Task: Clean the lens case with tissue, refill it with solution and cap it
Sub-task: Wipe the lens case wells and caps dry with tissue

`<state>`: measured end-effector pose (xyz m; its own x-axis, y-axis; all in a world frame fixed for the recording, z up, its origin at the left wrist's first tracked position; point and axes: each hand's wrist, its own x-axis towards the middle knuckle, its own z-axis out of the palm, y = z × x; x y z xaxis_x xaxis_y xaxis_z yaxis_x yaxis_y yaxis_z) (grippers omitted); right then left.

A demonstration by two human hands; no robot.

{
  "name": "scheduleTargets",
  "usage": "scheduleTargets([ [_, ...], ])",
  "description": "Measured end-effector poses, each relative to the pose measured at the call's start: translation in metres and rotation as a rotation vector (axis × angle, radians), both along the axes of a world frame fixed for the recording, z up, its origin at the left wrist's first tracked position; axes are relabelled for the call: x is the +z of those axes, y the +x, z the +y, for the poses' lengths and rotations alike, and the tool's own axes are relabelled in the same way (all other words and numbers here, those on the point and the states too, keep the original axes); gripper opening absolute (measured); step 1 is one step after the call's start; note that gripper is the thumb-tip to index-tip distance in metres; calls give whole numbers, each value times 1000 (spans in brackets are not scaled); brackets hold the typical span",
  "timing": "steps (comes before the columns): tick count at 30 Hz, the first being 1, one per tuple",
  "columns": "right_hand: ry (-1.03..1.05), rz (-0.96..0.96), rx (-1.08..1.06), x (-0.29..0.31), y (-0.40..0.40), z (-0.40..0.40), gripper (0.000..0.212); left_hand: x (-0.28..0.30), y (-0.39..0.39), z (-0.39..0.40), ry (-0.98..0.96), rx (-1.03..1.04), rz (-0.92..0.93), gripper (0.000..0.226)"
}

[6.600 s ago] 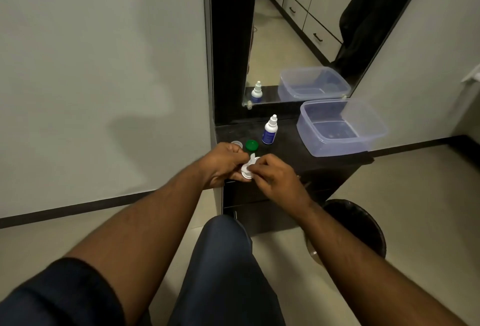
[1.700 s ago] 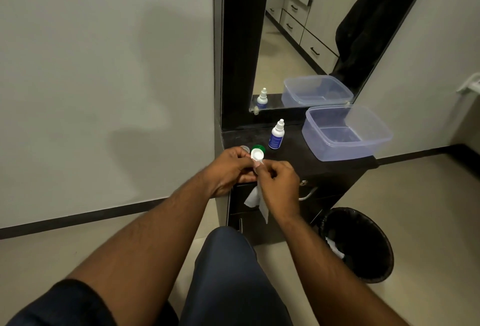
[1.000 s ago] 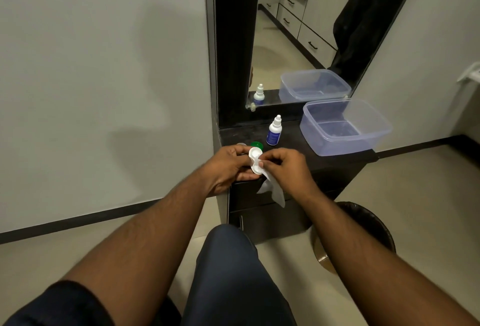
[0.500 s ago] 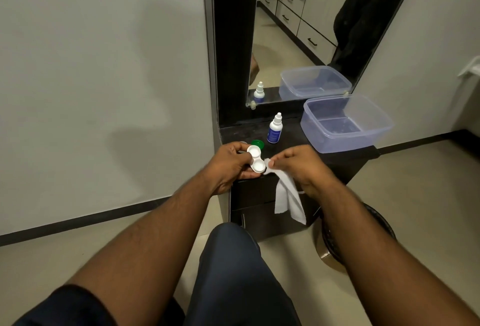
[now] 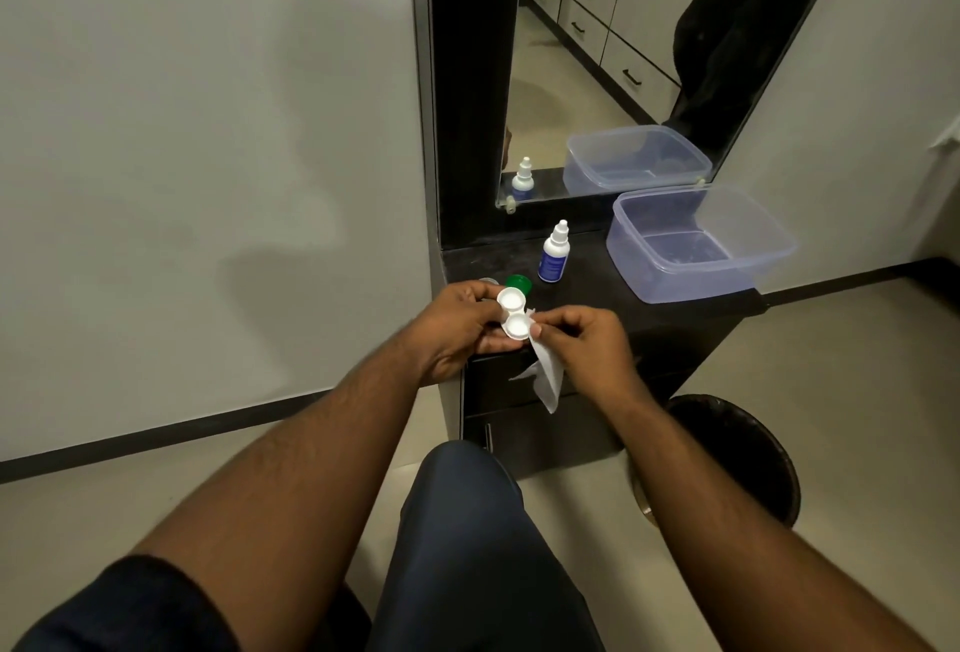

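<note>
My left hand (image 5: 451, 329) grips a white two-well lens case (image 5: 513, 312), both wells uncapped and facing up. My right hand (image 5: 582, 339) pinches a white tissue (image 5: 546, 376) just right of the near well, and the rest of the tissue hangs down below. On the dark dresser top (image 5: 597, 282) behind the case lie a green cap (image 5: 519, 282) and a pale cap (image 5: 487, 281), mostly hidden by my left hand. A small white solution bottle (image 5: 554, 252) with a blue label stands upright and capped beyond them.
A clear plastic tub (image 5: 696, 242) sits at the right of the dresser top, under a mirror (image 5: 597, 54). A black waste bin (image 5: 737, 464) stands on the floor to the right of the dresser. My knee (image 5: 467, 506) is just in front of the drawers.
My right hand has brought the tissue back to the case's near well after drawing it away to the right. My left hand still holds the case in the same place.
</note>
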<state>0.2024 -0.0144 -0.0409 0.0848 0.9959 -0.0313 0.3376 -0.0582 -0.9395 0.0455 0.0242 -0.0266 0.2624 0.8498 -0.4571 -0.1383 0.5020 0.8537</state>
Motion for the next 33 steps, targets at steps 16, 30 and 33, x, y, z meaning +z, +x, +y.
scheduleTargets([
  [16, 219, 1, -27, 18, 6, -16, 19, 3, 5, -2, 13, 16, 42, 27],
  [30, 406, -730, 230, 14, -11, -11, 18, 7, 4, -5, 26, 4, 66, 29],
  [33, 394, -745, 188, 13, -17, -13, 19, 8, 6, -6, 41, 41, 77, 32],
])
